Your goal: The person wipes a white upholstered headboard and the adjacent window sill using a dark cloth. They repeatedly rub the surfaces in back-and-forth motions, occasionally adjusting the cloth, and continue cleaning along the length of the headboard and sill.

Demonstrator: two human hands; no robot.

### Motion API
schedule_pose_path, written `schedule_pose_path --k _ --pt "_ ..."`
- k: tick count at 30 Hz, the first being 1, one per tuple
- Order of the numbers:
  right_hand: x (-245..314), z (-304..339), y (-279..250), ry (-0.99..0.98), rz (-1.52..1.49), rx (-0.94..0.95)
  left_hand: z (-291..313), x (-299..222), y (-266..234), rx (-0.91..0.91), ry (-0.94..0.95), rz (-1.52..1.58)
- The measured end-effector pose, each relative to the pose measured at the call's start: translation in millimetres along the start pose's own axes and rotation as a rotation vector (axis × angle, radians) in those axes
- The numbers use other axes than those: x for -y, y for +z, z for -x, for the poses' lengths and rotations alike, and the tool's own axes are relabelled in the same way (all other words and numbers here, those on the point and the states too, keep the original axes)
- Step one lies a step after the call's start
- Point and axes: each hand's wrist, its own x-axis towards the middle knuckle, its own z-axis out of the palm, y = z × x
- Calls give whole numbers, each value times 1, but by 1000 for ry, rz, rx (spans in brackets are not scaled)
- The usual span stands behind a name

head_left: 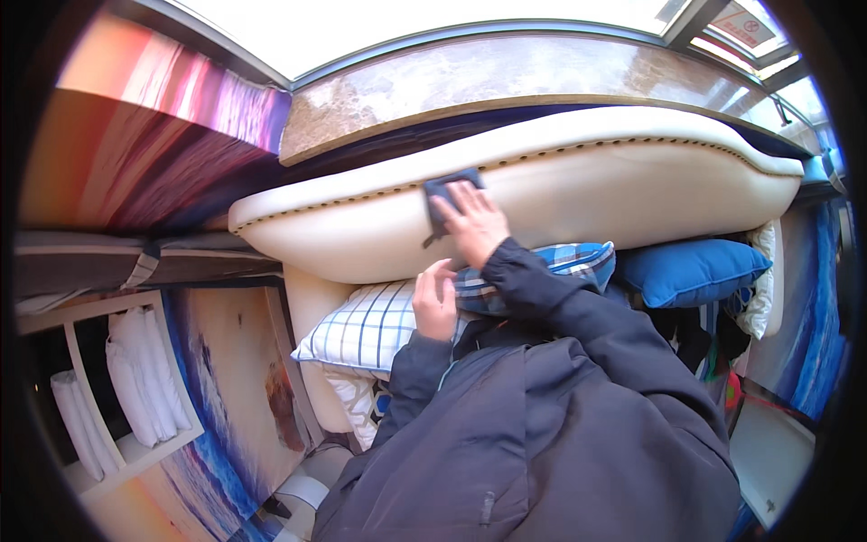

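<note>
My right hand (474, 224) presses a dark grey cloth (439, 191) flat against the cream backrest of a sofa (632, 185), just below its row of dark studs. A loose corner of the cloth hangs down beside the fingers. My left hand (435, 303) is raised over the pillows with its fingers loosely bent and apart, holding nothing. Under it lies a white pillow with blue check lines (357, 321). A blue plaid pillow (578, 260) is partly hidden behind my right forearm.
A plain blue pillow (695, 271) rests at the sofa's right end. Above the backrest runs a marbled windowsill (470, 79) under a bright window. At left, shelves hold rolled white towels (144, 375), and a grey curtain (90, 262) is tied back.
</note>
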Motion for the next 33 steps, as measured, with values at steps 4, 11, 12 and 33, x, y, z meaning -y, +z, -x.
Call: schedule_pose_path --k 4,11,12,33 --pt "-70 42 -70 174 175 -38 -14 -1 24 69 33 98" --pt "-20 6 -6 -84 133 13 2 10 6 -40 -47 83" --pt "1 -9 16 -97 83 22 6 12 -2 -58 -46 53" --pt "-1 4 34 -203 134 137 3 38 -3 -143 -122 83"
